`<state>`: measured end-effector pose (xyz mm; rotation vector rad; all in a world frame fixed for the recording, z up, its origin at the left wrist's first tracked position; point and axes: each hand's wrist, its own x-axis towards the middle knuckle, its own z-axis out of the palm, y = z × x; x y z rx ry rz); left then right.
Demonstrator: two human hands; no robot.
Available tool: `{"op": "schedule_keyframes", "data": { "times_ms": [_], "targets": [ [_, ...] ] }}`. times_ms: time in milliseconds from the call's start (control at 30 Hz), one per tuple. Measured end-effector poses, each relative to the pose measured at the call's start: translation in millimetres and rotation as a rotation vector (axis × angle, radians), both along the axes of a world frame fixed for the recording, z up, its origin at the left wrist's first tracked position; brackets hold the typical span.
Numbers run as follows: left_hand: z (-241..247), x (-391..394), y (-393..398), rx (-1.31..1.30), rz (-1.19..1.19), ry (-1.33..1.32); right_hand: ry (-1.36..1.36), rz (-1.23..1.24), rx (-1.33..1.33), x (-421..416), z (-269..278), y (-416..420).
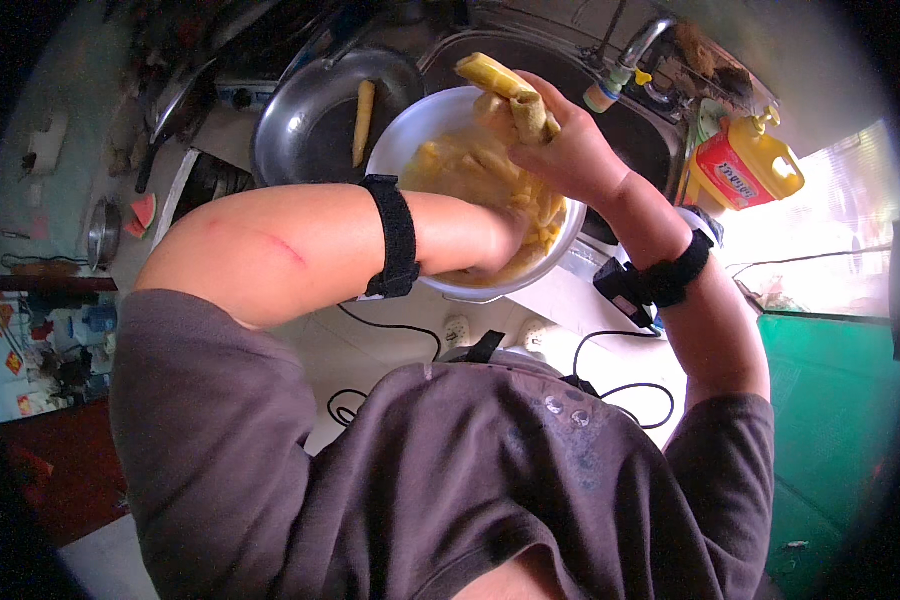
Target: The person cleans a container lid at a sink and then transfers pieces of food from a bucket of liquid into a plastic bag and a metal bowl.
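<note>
A white basin (401, 142) holds cloudy yellowish water and many yellow pieces that look like bamboo shoots (544, 202). My left hand (504, 238) reaches into it from the left; its fingers are hidden in the water and pieces. Above the basin's right side, my right hand (562, 139) is closed around several pale yellow, stalk-like pieces (491, 73), one jutting out to the upper left. Left of the basin, a dark metal wok (292, 124) contains one long, tapered yellow piece (364, 124).
Behind the basin is a dark sink (645, 142) with a metal faucet (649, 41). A yellow pump bottle (750, 161) with a red label stands right of it. Watermelon pieces (142, 214) and a small metal bowl (103, 234) lie at the left. Black cables hang near my body.
</note>
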<state>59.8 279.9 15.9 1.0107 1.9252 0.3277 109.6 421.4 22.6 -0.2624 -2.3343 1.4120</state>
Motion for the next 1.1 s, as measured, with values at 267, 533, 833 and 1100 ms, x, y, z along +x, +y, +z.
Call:
{"op": "schedule_keyframes", "data": {
  "times_ms": [267, 533, 833, 1100],
  "targets": [
    [12, -63, 14, -0.075, -0.543, 0.06, 0.0, -0.014, -0.043, 4, -2, 4],
    [-17, -51, -6, -0.171, -0.686, 0.24, -0.088, 0.006, -0.078, 7, 8, 0],
    [-10, -37, 14, -0.396, -0.757, 0.222, -0.005, -0.01, -0.077, 4, 0, 3],
    [-54, -41, 7, -0.376, -0.735, 0.422, -0.014, 0.016, -0.089, 2, 3, 2]
  ]
}}
